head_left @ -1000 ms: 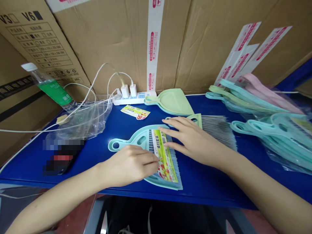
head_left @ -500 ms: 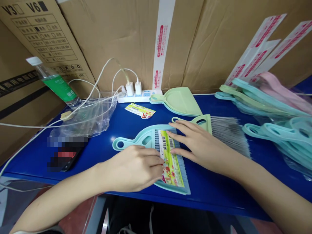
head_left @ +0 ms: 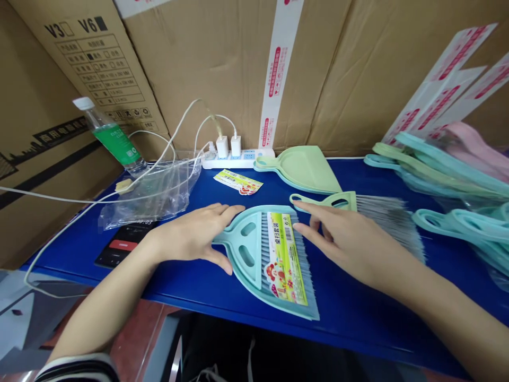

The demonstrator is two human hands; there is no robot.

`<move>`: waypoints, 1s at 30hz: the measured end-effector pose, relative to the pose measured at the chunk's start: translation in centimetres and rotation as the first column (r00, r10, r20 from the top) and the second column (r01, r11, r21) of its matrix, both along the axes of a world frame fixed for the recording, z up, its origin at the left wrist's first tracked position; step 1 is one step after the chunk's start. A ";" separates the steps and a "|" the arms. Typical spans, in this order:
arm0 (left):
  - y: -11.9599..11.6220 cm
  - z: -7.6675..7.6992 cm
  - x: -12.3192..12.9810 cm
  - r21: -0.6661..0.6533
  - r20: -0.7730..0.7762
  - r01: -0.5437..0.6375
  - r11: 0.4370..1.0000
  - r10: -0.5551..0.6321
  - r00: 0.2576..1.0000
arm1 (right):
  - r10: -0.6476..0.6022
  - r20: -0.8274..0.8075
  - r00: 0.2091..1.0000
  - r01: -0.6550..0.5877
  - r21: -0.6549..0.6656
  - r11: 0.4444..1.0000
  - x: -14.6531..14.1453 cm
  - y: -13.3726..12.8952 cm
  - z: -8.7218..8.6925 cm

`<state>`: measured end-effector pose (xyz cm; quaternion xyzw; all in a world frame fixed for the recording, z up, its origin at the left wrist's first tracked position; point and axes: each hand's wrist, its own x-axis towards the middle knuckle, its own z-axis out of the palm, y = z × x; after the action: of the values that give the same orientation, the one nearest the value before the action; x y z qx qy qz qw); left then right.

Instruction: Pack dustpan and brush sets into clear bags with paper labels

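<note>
Blue worktop [head_left: 191,286], cardboard boxes standing along its back edge.

Teal dustpan set [head_left: 264,254]: brush nested in the pan, printed label [head_left: 285,258] stuck across the bristles. It lies flat near the front edge at the middle, its wide lip almost at that edge, its handle pointing left and hidden under the left hand.

Left hand [head_left: 191,239]: palm down on the handle end of the set. Fingers spread and nearly straight, thumb low toward the front edge. Open grasp; fingertips reach the pan's left shoulder, not clamped around anything.

Right hand [head_left: 353,244]: just right of the set, fingers apart and extended, pointing left. The index fingertip sits close to the label's upper right corner; cannot tell whether it touches. It holds nothing. Part of this hand overlaps the green brush [head_left: 358,204], which lies just behind it, grey bristles pointing right.

Open room: a bare blue strip runs between the set and the back edge. In it lie only a loose label [head_left: 238,182] and a green dustpan [head_left: 304,168] nearer the back. Bare surface also to the right front, under the right forearm.

Left side is crowded: clear plastic bag [head_left: 155,193], white cables, a dark phone [head_left: 121,249] near the front left corner, a bottle [head_left: 111,138] and a power strip [head_left: 238,157] at the back edge. Right end: a stack of bagged dustpan sets [head_left: 449,175].
</note>
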<state>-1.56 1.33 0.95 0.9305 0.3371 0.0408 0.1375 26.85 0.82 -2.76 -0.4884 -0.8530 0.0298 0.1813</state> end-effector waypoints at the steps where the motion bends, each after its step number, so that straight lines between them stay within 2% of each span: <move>1: 0.3 -0.2 -0.2 -0.050 -0.010 0.032 0.998 -0.033 0.999 | -0.012 -0.021 1.000 0.010 -0.069 0.998 -0.1 -0.1 0.1; 4: 1.0 -0.6 -0.6 -0.156 -0.025 0.096 0.983 -0.101 0.995 | -0.034 -0.065 0.997 0.020 -0.214 0.977 -0.3 -0.3 0.4; 7: 1.5 -0.3 -1.2 -0.187 -0.017 0.081 0.979 -0.086 0.996 | -0.041 -0.123 0.992 0.003 -0.300 0.954 -0.4 -0.4 0.5; 9: 1.5 0.3 -1.6 -0.198 0.029 0.076 0.977 -0.072 0.997 | -0.044 -0.220 0.974 -0.048 -0.398 0.916 -0.6 -0.4 0.5; 11: 1.4 1.0 -1.8 -0.205 0.083 0.080 0.975 -0.064 0.994 | -0.076 -0.343 0.936 -0.118 -0.511 0.851 -0.8 -0.4 0.5; 15: 0.9 1.3 -1.4 -0.204 0.125 0.076 0.976 -0.051 0.991 | -0.302 -0.522 0.797 -0.184 -0.687 0.703 -1.9 -0.2 0.4; 18: 0.7 0.8 -1.1 -0.194 0.120 0.048 0.980 -0.025 0.992 | -0.505 -0.596 0.624 -0.251 -0.766 0.592 -2.7 -0.3 0.7; 21: 0.8 0.7 -1.1 -0.162 0.125 0.022 0.987 -0.002 0.992 | -0.597 -0.634 0.492 -0.320 -0.769 0.553 -2.9 -0.5 1.0; 23: 1.0 1.2 -1.2 -0.105 0.107 -0.033 0.994 0.044 0.993 | -0.595 -0.657 0.464 -0.361 -0.753 0.550 -2.7 -0.5 0.9; 24: 1.2 1.5 -1.2 -0.049 0.084 -0.105 0.993 0.109 0.991 | -0.587 -0.668 0.458 -0.375 -0.744 0.554 -2.5 -0.4 0.7; 25: 1.3 1.9 -1.3 0.033 0.048 -0.222 0.974 0.220 0.974 | -0.579 -0.678 0.454 -0.382 -0.735 0.561 -2.3 -0.4 0.6; 26: 1.4 2.3 -1.3 0.141 0.002 -0.376 0.916 0.380 0.925 | -0.570 -0.688 0.449 -0.383 -0.725 0.573 -2.2 -0.3 0.5; 27: 1.6 2.5 -1.4 0.261 -0.036 -0.527 0.809 0.554 0.832 | -0.563 -0.698 0.443 -0.378 -0.715 0.588 -2.1 -0.2 0.4; 28: 1.8 2.7 -1.4 0.368 -0.061 -0.639 0.676 0.703 0.708 | -0.557 -0.706 0.437 -0.372 -0.706 0.602 -2.0 -0.2 0.4; 29: 2.0 2.7 -1.5 0.446 -0.078 -0.704 0.552 0.808 0.584 | -0.556 -0.712 0.429 -0.364 -0.699 0.616 -2.1 -0.1 0.5; 30: 2.2 2.6 -1.7 0.489 -0.096 -0.737 0.467 0.868 0.486 | -0.561 -0.715 0.417 -0.351 -0.696 0.626 -2.2 -0.1 0.7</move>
<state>-3.24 3.54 3.59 0.6540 0.7429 0.0089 -0.1427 24.69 0.69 -2.05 -0.4776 -0.4740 0.6336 0.3818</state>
